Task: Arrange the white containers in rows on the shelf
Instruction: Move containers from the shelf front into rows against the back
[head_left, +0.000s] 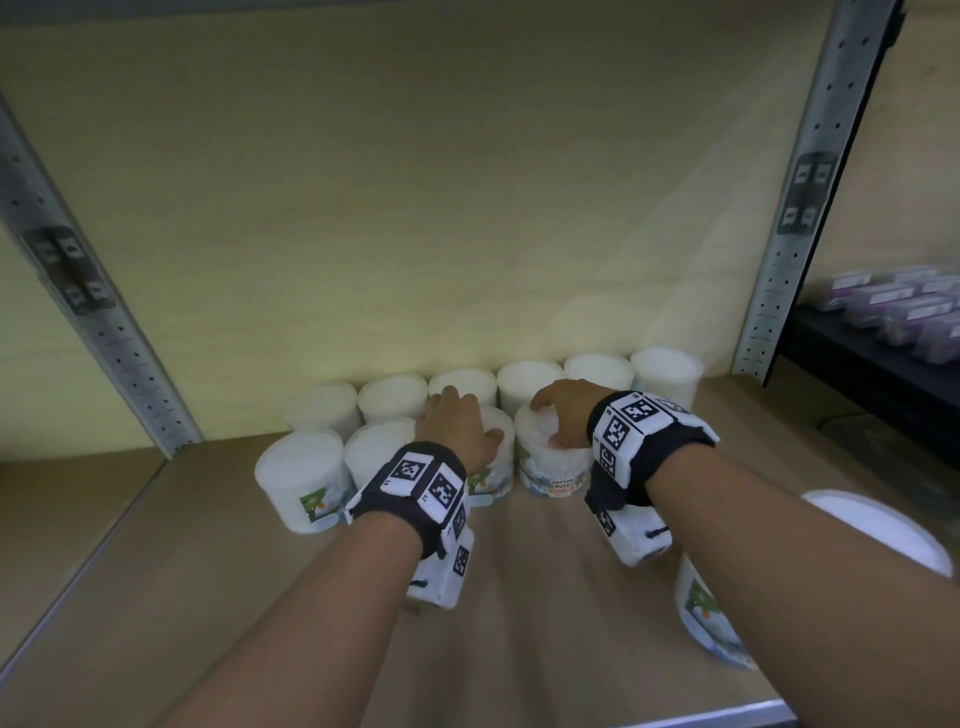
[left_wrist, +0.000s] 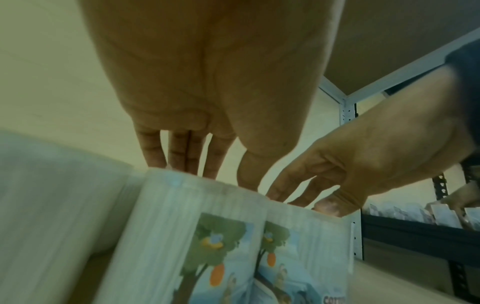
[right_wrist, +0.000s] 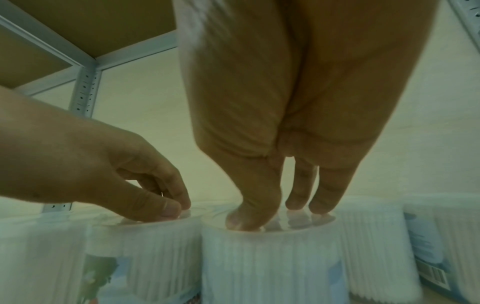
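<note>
Several white cotton-bud containers (head_left: 530, 384) stand in a row against the shelf's back wall. In front of them is a second row: two at the left (head_left: 298, 478), then the two under my hands. My left hand (head_left: 470, 415) rests its fingertips on the lid of the third container (left_wrist: 207, 226), fingers bent. My right hand (head_left: 550, 421) presses thumb and fingertips (right_wrist: 244, 222) down on the lid of the fourth container (right_wrist: 272, 257), which touches the third. Another container (head_left: 711, 618) stands near the front right, partly hidden by my right forearm.
The wooden shelf board (head_left: 311, 597) is bare in front of the rows and to the left. Perforated metal uprights (head_left: 800, 249) flank the bay. A dark neighbouring shelf at the right carries purple-labelled packs (head_left: 904, 312). The shelf's front lip (head_left: 727, 714) runs below my arms.
</note>
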